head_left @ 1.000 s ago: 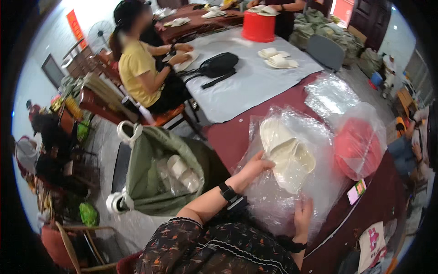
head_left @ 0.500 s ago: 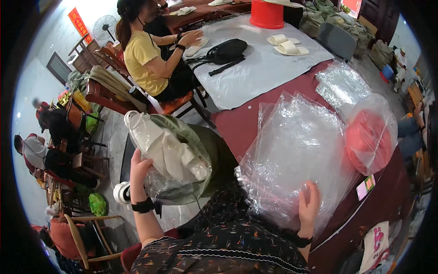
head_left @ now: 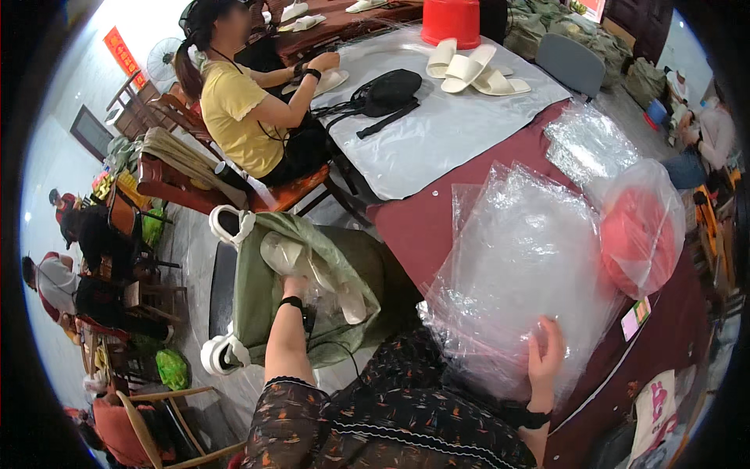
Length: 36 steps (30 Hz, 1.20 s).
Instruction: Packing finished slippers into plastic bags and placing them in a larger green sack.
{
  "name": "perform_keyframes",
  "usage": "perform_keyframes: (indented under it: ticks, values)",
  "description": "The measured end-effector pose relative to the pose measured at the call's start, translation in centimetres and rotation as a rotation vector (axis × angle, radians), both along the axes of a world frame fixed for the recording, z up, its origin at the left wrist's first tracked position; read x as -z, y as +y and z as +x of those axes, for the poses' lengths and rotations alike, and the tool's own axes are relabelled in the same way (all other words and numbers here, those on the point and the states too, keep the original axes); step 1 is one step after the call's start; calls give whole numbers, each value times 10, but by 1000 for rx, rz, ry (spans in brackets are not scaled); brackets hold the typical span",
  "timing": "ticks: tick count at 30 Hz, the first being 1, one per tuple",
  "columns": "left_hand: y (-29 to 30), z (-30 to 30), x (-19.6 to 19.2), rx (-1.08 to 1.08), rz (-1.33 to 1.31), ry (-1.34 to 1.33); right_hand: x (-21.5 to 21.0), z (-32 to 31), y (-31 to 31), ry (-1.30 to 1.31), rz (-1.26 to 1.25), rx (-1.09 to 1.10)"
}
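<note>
My left hand [head_left: 295, 288] reaches down into an open green sack [head_left: 269, 316] beside the table. It is next to pale slippers [head_left: 349, 301] in clear plastic; its fingers are mostly hidden, so I cannot tell whether it grips them. My right hand [head_left: 546, 350] rests at the near right part of a pile of clear plastic bags [head_left: 519, 266]. Its fingers are a little bent and apart, holding nothing.
A red bundle [head_left: 639, 238] in clear plastic lies right of the pile, near a phone [head_left: 636, 319]. More clear packaging [head_left: 591, 144], cream slippers [head_left: 466, 70], a black bag [head_left: 393, 92] and a red bucket [head_left: 451, 23] sit farther off. A person in yellow [head_left: 234, 117] sits at the left.
My left hand has gone from the sack's left side down into it, and the bagged slippers sit lower. Another cream slipper has appeared by the far pair. My right hand stays on the pile.
</note>
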State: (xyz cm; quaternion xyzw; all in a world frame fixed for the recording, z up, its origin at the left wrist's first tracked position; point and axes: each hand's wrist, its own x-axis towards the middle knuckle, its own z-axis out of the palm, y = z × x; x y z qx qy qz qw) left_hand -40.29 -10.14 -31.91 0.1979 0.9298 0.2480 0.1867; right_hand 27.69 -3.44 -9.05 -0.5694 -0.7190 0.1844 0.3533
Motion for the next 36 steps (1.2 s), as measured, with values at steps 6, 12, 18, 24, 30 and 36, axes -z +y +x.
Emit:
perform_keyframes:
  ticks: [6,12,18,24,30,36]
  values:
    - [64,45,-86,-146,44,-410,-6,-6,-6,-66,-2,59]
    - [-2,105,-171,244,348,1010,-6,-11,-1,5,-55,39]
    - [2,243,-112,515,-164,55,-2,-9,0,-26,-11,22]
    - [35,239,-88,606,-102,338,-3,-8,1,-9,3,6]
    - [40,178,-185,-100,848,-370,-1,-1,1,23,19,4]
    - [50,160,-336,-108,1317,-461,-7,-2,-3,-3,35,-6]
